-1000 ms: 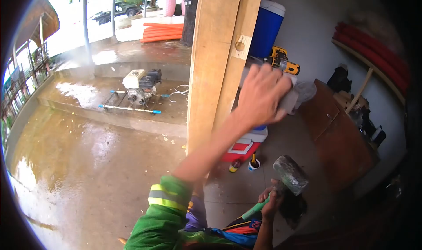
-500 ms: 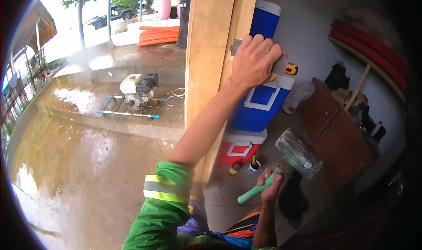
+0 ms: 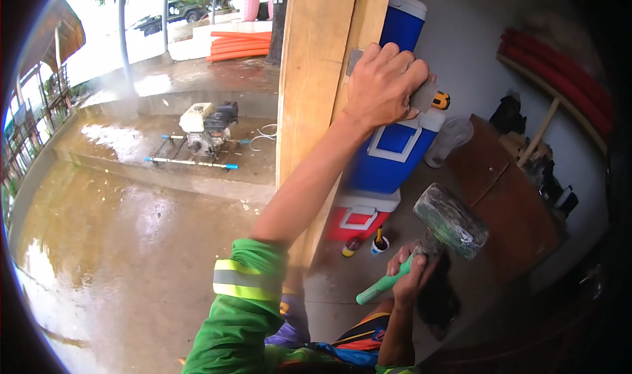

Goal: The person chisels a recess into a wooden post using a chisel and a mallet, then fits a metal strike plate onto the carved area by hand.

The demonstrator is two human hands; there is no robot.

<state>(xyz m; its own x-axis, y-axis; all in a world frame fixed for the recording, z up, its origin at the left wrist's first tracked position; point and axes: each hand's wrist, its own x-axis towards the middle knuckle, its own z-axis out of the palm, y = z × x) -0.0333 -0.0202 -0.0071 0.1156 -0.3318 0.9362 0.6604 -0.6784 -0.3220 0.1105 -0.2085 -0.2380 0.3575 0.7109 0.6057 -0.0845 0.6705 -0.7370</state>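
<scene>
My left hand (image 3: pixel 383 88) is closed round a metal plate (image 3: pixel 422 96) that shows on both sides of the fingers, its left end against the edge of an upright wooden board (image 3: pixel 316 58). What the palm covers is hidden. Lower right, my right hand (image 3: pixel 411 272) grips a mallet near its head (image 3: pixel 451 221); the green handle (image 3: pixel 385 285) points down to the left. The mallet head is large, worn and apart from the board. A yellow and black object (image 3: pixel 441 100) shows just right of my left hand.
Blue coolers (image 3: pixel 388 167) and a red cooler (image 3: pixel 352 223) stand behind the board. A small cup (image 3: pixel 380 245) is on the floor. At left, an engine (image 3: pixel 209 127) rests on a frame. A brown panel (image 3: pixel 510 206) leans at right.
The mallet head has shifted slightly up and right with my right hand. My left hand stays at the board's edge, a little higher in view.
</scene>
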